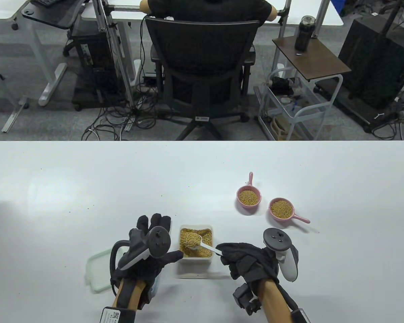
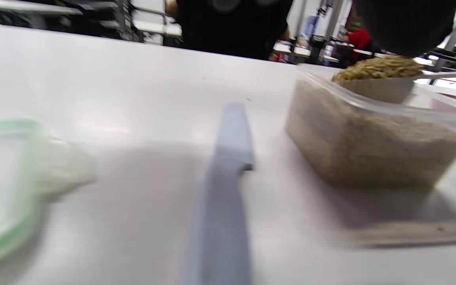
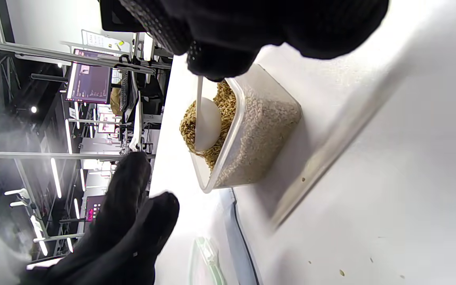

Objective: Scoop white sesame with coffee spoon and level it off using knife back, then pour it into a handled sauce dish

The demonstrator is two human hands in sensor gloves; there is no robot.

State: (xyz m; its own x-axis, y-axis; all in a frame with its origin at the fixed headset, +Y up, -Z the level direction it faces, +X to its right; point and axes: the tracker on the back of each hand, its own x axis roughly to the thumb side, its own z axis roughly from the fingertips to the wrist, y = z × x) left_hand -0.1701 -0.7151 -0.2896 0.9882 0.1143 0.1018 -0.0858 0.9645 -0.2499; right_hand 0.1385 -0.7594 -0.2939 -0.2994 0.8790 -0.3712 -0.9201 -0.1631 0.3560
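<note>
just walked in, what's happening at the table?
A person in sensor gloves is measuring out sesame. The right hand pinches a white spoon, heaped with seeds, over the open tub. The left hand is open beside the tub, holding nothing. The knife lies on the table under that hand, so levelling has not begun. Two pink dishes further back already hold seeds. The tub's lid lies to the left.

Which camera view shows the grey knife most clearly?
The left wrist view: the grey knife lies on the table there, blurred but whole. The table view hides it under the left hand; the right wrist view shows only a thin edge.
</note>
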